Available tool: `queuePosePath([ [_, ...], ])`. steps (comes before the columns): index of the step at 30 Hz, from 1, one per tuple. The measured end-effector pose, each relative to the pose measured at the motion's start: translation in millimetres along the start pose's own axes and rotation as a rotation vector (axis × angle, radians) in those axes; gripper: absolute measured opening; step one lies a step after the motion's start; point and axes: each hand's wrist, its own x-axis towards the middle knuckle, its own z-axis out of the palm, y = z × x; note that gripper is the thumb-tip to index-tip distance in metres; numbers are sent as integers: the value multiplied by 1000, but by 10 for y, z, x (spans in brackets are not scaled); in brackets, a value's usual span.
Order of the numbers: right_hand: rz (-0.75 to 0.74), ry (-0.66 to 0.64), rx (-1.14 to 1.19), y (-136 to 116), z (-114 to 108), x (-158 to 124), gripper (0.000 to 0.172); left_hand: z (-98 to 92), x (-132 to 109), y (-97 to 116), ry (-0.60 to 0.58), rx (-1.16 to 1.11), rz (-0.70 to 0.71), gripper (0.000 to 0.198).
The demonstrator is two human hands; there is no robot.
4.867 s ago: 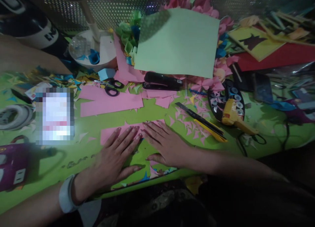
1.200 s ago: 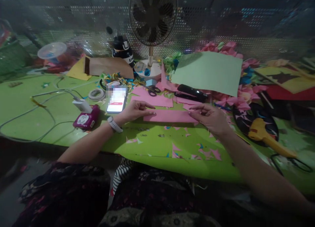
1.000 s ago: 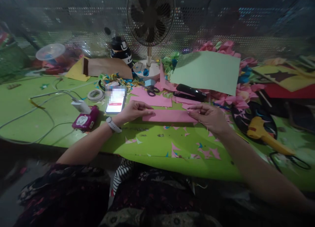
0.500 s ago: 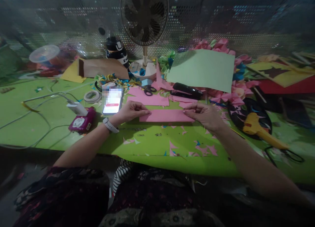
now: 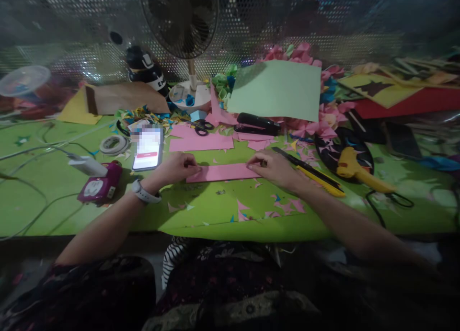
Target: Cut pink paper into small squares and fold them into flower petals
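Observation:
A long pink paper strip [image 5: 223,172] lies across the green table [image 5: 53,197] in front of me. My left hand [image 5: 176,166], with a white watch on the wrist, pinches the strip's left end. At the strip's right end my right hand [image 5: 272,167] is closed on the paper in the same way. More pink paper pieces [image 5: 201,142] lie just behind the strip. Small pink triangular offcuts [image 5: 287,206] are scattered near the table's front edge.
A phone [image 5: 147,149] with a lit screen lies left of my left hand, beside a tape roll [image 5: 114,144] and a purple device [image 5: 98,187]. Black scissors [image 5: 201,126], a black stapler [image 5: 257,123], a yellow cutter [image 5: 312,173] and a yellow glue gun [image 5: 354,168] lie behind and right. A fan [image 5: 181,19] stands at the back.
Earlier both hands pressed flat on the pink paper. Now they pinch the strip's two ends. In the last second the view swung right and the strip sank closer to the table.

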Motion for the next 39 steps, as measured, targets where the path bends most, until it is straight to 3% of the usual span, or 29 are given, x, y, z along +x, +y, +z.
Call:
queuePosePath([
  [8,43,-40,-196,32,61,31,19,15,-55,32,66,198,-16,29],
  [12,-83,-11,-295,41,139,43,30,85,-52,25,246,343,225,22],
  [14,-196,-105,-325,46,189,46,34,146,-36,42,201,365,354,22],
  [17,-316,-203,-336,55,226,57,45,212,2,75,53,353,430,30],
  [23,-320,-270,-296,-37,131,153,34,235,79,182,1,365,361,19],
  [27,-244,-248,-312,-213,150,180,19,351,80,305,109,478,205,33],
  [33,-86,-159,-468,-389,354,93,36,486,-4,349,195,606,182,26],
  [39,-138,-115,-585,-370,455,39,43,502,-74,267,223,567,224,17],
])
